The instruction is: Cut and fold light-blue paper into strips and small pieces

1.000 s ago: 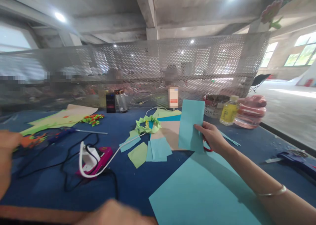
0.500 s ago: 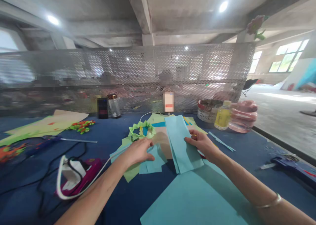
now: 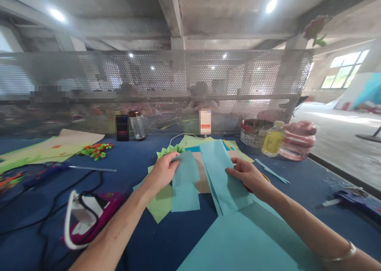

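My left hand (image 3: pixel 164 168) pinches the upper left corner of a small light-blue paper piece (image 3: pixel 186 172), which is tilted up. Another blue piece (image 3: pixel 185 199) lies just below it. My right hand (image 3: pixel 248 175) is closed on a long folded strip of light-blue paper (image 3: pixel 218 172), held slanting with its layers slightly apart. A bit of a yellow and red loop (image 3: pixel 266 178) shows behind that hand, mostly hidden. Under the strip spreads a large light-blue sheet (image 3: pixel 238 239). Behind my left hand sits a zigzag-folded green paper ring (image 3: pixel 171 148), partly covered.
At left are a magenta power strip (image 3: pixel 110 201) with cables and orange-green paper flowers (image 3: pixel 97 151). A glass bottle (image 3: pixel 137 126) and a phone (image 3: pixel 205 121) stand at the back. To the right are a tub (image 3: pixel 256 133), a yellow bottle (image 3: pixel 272 140), a pink jug (image 3: pixel 297 142) and a glue gun (image 3: pixel 357 201).
My left hand has taken hold of the small blue paper piece and raised its upper edge. My right hand keeps the folded strip almost in place.
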Tool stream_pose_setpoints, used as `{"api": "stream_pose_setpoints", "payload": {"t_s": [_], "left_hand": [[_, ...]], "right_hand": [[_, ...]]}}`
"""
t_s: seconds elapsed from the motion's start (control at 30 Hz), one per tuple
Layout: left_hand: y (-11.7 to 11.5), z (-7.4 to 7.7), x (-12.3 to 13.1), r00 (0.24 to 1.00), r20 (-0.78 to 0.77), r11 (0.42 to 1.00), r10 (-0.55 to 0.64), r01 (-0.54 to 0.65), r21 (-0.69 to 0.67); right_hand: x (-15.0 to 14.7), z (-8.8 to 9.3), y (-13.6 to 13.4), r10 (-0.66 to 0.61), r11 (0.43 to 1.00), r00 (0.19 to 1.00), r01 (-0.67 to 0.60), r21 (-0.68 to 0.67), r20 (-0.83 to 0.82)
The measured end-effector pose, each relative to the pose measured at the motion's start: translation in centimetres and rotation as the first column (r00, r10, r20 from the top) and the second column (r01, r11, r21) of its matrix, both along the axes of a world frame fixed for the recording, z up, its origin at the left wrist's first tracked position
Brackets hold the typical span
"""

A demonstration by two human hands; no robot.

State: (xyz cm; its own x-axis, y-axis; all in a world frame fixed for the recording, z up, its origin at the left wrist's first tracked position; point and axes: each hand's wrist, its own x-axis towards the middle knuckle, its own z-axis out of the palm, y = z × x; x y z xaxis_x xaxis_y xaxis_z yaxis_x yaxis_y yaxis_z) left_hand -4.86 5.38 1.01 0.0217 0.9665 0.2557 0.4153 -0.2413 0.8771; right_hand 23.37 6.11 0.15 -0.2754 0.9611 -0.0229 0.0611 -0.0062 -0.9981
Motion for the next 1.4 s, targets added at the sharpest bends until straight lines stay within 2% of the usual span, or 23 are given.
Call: {"api": "stream_pose_setpoints", "payload": {"t_s": [0.1, 0.17, 0.27, 0.37, 0.53, 0.67, 0.83, 1.03, 1.1, 1.17, 1.27, 1.33, 1.4], "left_hand": [[-0.3, -0.8, -0.3, 0.986, -0.117, 0.99, -0.122, 0.113, -0.079], [-0.5, -1.4, -0.3, 0.974, -0.164, 0.985, -0.153, 0.137, -0.106], [-0.6, -2.0, -0.3, 0.976, -0.181, 0.989, -0.123, 0.106, -0.101], [-0.2, -1.7, -0.2, 0.986, -0.148, 0.995, -0.074, 0.063, -0.082], [-0.3, 0.1, 0.1, 0.997, 0.067, 0.998, -0.034, 0.037, -0.045], [-1.1, 1.2, 0.5, 0.955, 0.297, 0.999, -0.003, 0.013, -0.032], [-1.1, 1.2, 0.7, 0.878, 0.479, 0.999, 0.014, 0.011, -0.051], [-1.0, 1.2, 0.4, 0.81, 0.584, 0.999, 0.046, -0.045, -0.017], [-1.1, 1.2, 0.5, 0.838, 0.546, 1.0, 0.013, 0.003, -0.028], [-1.2, 1.0, 0.9, 0.899, 0.431, 0.995, -0.075, 0.094, -0.024], [-1.1, 0.3, 1.8, 0.939, 0.254, 0.971, -0.233, 0.239, 0.009], [-1.0, -0.2, 2.2, 0.938, 0.227, 0.963, -0.26, 0.27, -0.015], [-1.0, -0.6, 2.3, 0.946, 0.246, 0.973, -0.211, 0.228, -0.041]], "right_hand": [[-0.2, 0.2, -0.2, -0.009, 1.0, 1.0, 0.009, -0.003, 0.02], [-0.2, 0.2, -0.2, -0.014, 1.0, 0.999, 0.014, -0.006, 0.034], [-0.3, 0.2, -0.1, -0.005, 1.0, 1.0, 0.005, -0.001, 0.031], [-0.3, 0.1, -0.1, -0.007, 1.0, 0.999, 0.007, -0.005, 0.054], [-0.4, -0.4, -0.2, 0.022, 1.0, 0.973, -0.018, -0.022, 0.229], [-0.5, -0.6, -0.4, 0.024, 0.999, 0.962, -0.035, 0.036, 0.27], [-0.6, -0.6, -0.3, 0.049, 0.994, 0.958, -0.074, 0.08, 0.284], [-0.4, -0.1, -0.1, 0.04, 0.984, 0.945, -0.094, 0.152, 0.326], [-0.4, 0.2, -0.3, 0.02, 0.972, 0.932, -0.103, 0.211, 0.361], [-0.5, 0.6, -0.7, -0.014, 0.952, 0.914, -0.112, 0.285, 0.406], [-1.0, 1.2, -1.7, -0.104, 0.882, 0.835, -0.174, 0.439, 0.54], [-1.3, 1.6, -2.5, -0.15, 0.822, 0.761, -0.259, 0.507, 0.632], [-1.4, 2.0, -3.0, -0.131, 0.8, 0.731, -0.321, 0.507, 0.669]]}}
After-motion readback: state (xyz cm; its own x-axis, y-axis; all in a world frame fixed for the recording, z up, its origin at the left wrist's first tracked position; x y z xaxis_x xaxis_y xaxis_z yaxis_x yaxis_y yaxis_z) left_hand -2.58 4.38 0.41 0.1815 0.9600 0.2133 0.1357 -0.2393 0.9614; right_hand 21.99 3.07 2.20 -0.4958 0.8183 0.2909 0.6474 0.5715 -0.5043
